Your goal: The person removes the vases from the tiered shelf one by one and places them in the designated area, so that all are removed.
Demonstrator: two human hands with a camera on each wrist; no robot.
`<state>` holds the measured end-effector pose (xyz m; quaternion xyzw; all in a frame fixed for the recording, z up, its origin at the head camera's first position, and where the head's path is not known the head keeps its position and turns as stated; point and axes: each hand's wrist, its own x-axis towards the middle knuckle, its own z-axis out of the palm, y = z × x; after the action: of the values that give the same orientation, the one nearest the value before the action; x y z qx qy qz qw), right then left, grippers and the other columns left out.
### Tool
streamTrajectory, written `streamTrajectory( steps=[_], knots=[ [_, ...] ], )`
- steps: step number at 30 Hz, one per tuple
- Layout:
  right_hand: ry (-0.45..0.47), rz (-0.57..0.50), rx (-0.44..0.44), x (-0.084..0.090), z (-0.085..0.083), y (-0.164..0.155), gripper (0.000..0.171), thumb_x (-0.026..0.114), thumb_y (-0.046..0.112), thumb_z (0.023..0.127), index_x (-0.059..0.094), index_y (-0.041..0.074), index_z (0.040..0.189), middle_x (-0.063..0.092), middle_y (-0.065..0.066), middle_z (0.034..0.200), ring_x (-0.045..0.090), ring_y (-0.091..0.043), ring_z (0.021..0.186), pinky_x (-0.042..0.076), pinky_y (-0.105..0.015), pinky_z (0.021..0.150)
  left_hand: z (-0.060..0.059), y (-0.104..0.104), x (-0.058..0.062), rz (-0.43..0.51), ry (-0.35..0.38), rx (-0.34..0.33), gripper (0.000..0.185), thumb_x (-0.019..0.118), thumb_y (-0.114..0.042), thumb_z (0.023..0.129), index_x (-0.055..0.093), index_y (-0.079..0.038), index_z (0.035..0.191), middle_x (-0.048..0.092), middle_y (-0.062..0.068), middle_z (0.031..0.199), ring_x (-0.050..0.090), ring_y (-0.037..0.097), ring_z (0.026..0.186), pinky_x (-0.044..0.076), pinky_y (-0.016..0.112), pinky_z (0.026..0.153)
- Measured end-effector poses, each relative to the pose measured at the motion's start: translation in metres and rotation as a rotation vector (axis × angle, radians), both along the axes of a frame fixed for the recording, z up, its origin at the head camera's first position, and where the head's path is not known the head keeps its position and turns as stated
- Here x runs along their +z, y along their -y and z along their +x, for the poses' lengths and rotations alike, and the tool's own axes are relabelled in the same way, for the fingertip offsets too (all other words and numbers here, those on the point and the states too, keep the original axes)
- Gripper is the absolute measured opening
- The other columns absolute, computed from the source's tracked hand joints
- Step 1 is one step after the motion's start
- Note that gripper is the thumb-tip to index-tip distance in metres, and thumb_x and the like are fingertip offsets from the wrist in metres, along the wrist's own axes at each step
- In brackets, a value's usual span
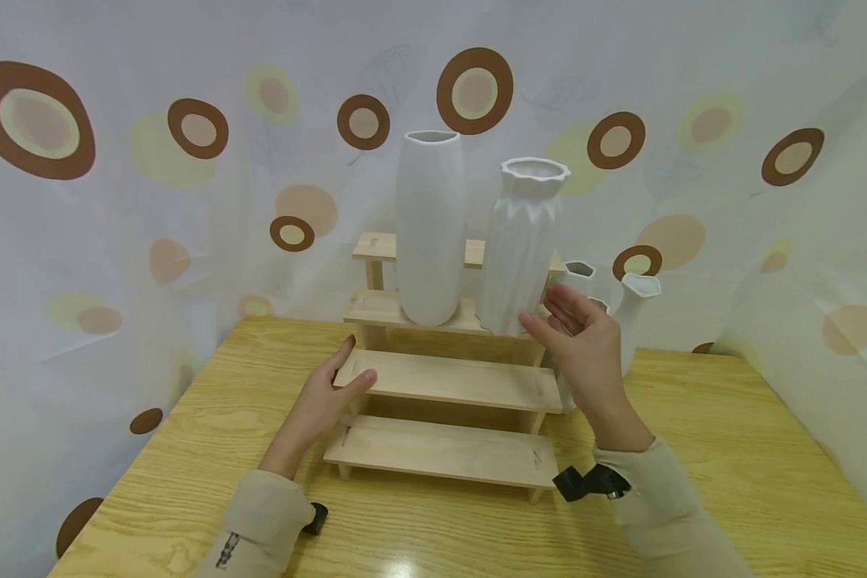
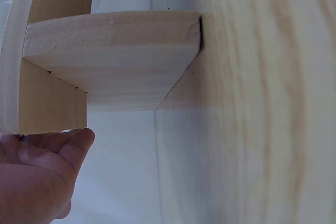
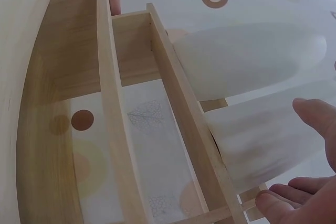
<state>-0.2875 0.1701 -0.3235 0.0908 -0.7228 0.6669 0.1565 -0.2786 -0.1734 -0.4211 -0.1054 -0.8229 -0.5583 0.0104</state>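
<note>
A stepped wooden rack (image 1: 448,377) stands on the wooden table (image 1: 730,466). On its upper step stand a tall smooth white vase (image 1: 429,229) and a ribbed white vase (image 1: 522,245). My left hand (image 1: 325,397) holds the left end of the second step, thumb on top; the left wrist view shows the fingers (image 2: 50,150) under the board (image 2: 113,61). My right hand (image 1: 581,341) hovers just right of the ribbed vase (image 3: 262,140) with straight, spread fingers, close to it but holding nothing. The smooth vase (image 3: 252,59) lies beyond in the right wrist view.
Two small white vases (image 1: 639,309) stand behind my right hand at the rack's right end. A curtain with brown and yellow circles (image 1: 188,160) hangs close behind the table. The table's front edge lies near my forearms.
</note>
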Motion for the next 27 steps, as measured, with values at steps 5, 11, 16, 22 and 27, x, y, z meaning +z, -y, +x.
streamTrajectory(
  steps=[5,11,16,22,27],
  knots=[
    [0.002,0.019,-0.002,0.0,-0.003,0.003,0.07,0.08,0.015,0.085,0.047,-0.004,0.144,0.052,-0.016,0.143,0.051,-0.027,0.13,0.043,-0.026,0.1,-0.001,0.001,-0.002,-0.001,-0.017,0.005,0.086,0.061,-0.05,0.096,0.017,-0.013,0.159,0.014,0.001,0.163,0.008,0.026,0.149,0.014,0.051,0.117],
    [-0.005,0.031,0.004,0.0,-0.005,0.005,0.07,0.08,0.017,0.085,0.047,-0.001,0.145,0.053,-0.014,0.142,0.052,-0.026,0.129,0.042,-0.031,0.102,0.0,0.0,-0.001,-0.013,-0.021,0.007,0.088,0.061,-0.051,0.096,0.016,-0.01,0.159,0.015,0.002,0.163,0.009,0.026,0.149,0.016,0.051,0.117],
    [-0.02,0.027,0.009,-0.001,-0.008,0.008,0.069,0.081,0.017,0.084,0.05,0.001,0.143,0.055,-0.013,0.14,0.054,-0.024,0.127,0.043,-0.032,0.103,0.0,0.0,-0.001,-0.009,-0.016,0.009,0.087,0.061,-0.051,0.095,0.017,-0.011,0.159,0.015,0.001,0.163,0.009,0.026,0.149,0.016,0.051,0.117],
    [-0.029,0.029,0.011,-0.002,-0.012,0.01,0.069,0.081,0.016,0.084,0.049,0.0,0.144,0.054,-0.014,0.14,0.053,-0.023,0.126,0.043,-0.029,0.103,0.0,0.001,-0.002,-0.004,-0.005,0.007,0.085,0.061,-0.048,0.096,0.016,-0.013,0.159,0.014,0.001,0.163,0.008,0.025,0.149,0.015,0.051,0.117],
    [-0.036,0.019,0.023,-0.003,-0.015,0.013,0.071,0.08,0.014,0.085,0.046,-0.002,0.145,0.052,-0.016,0.142,0.052,-0.025,0.127,0.044,-0.024,0.1,0.005,-0.002,0.009,-0.004,0.029,0.006,0.08,0.06,-0.04,0.099,0.014,-0.012,0.159,0.011,0.004,0.163,0.005,0.028,0.149,0.014,0.052,0.117]
  ],
)
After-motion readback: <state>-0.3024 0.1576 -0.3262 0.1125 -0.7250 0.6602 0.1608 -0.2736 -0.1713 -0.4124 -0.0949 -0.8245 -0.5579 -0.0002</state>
